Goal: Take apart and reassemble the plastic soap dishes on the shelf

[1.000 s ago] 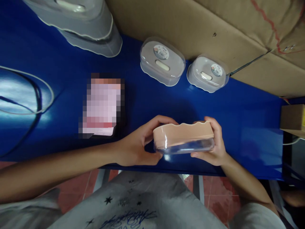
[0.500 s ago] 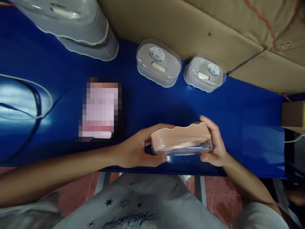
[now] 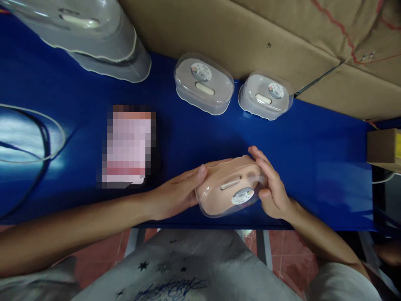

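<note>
Between my two hands, near the front edge of the table, is a peach-coloured plastic soap box [image 3: 216, 190] with a clear lid, tilted so its lid faces me. The lid has a white slot-shaped piece and a round label [image 3: 242, 195]. My left hand [image 3: 181, 190] is closed on the box's left end, thumb at the lid's edge and fingers behind, partly hidden. My right hand [image 3: 272, 188] grips the right end, with its fingers along the far side and the thumb near the lid's lower corner.
Two grey boxes with clear lids, a wider one [image 3: 203, 85] and a smaller one [image 3: 266, 96], stand at the back against brown cardboard [image 3: 219, 37]. Larger stacked boxes [image 3: 109, 46] are at the far left. A phone with a blurred screen [image 3: 127, 146] lies left on the blue table [image 3: 328, 142], near cables [image 3: 61, 125].
The peach box has been turned over: its wavy rim was uppermost, and now the lid with the label faces me. My left thumb has moved from below the box up to the lid.
</note>
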Demonstrator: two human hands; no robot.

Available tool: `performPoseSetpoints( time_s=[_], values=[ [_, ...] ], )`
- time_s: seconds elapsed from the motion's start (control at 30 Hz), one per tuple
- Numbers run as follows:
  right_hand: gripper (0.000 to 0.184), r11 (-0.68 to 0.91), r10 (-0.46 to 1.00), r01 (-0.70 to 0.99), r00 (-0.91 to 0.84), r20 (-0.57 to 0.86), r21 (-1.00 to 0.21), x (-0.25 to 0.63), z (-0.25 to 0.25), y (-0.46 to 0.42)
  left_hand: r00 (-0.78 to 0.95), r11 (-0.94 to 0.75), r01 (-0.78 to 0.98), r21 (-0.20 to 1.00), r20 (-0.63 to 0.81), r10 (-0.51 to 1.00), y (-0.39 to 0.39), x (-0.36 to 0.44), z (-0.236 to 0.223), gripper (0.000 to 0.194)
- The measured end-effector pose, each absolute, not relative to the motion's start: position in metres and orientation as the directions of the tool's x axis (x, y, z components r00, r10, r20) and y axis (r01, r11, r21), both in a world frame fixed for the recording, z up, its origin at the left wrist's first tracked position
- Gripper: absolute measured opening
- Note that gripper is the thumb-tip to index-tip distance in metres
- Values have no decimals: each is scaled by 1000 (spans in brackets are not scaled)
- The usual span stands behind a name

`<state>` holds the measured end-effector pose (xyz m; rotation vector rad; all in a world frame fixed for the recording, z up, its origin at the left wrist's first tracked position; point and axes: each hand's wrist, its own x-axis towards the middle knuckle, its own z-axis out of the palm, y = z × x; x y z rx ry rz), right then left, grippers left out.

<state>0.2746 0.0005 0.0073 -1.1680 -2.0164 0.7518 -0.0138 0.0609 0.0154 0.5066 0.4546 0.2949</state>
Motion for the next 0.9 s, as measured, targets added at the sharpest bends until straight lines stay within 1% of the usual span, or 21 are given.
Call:
performPoseSetpoints(
  time_s=[0.07, 0.13, 0.2, 0.3, 0.43, 0.5, 0.53, 0.67, 0.77, 0.9],
  values=[
    [96, 514, 848, 506, -424, 319, -693, 274, 10, 2, 862, 877, -140, 459, -380, 336, 61, -13, 14, 65],
    [121, 596, 793, 503, -490, 361, -626, 274, 14, 3, 862, 893, -135, 430, -394, 320, 61, -11, 12, 64],
    [130, 655, 749, 512, -539, 386, -556, 274, 18, 4, 861, 891, -127, 435, -398, 317, 62, -10, 11, 63],
    [128, 721, 691, 517, -590, 418, -462, 277, 21, 1, 846, 889, -94, 447, -436, 308, 64, -8, 11, 62],
    [102, 785, 620, 500, -637, 459, -366, 283, 19, -7, 811, 891, -47, 451, -504, 298, 65, -8, 12, 63],
    [97, 795, 607, 496, -630, 485, -350, 285, 18, -9, 792, 896, -34, 443, -535, 294, 66, -9, 13, 64],
    [100, 790, 612, 498, -618, 493, -357, 286, 17, -8, 785, 899, -28, 438, -547, 291, 67, -9, 13, 64],
    [120, 754, 656, 507, -549, 518, -418, 286, 14, -2, 774, 898, -31, 440, -558, 300, 69, -9, 13, 65],
    [124, 726, 687, 530, -522, 506, -438, 285, 12, 3, 773, 883, -37, 469, -546, 322, 70, -9, 13, 66],
    [125, 723, 689, 554, -529, 496, -413, 282, 10, 3, 786, 869, -35, 494, -523, 329, 69, -9, 14, 72]
  ],
)
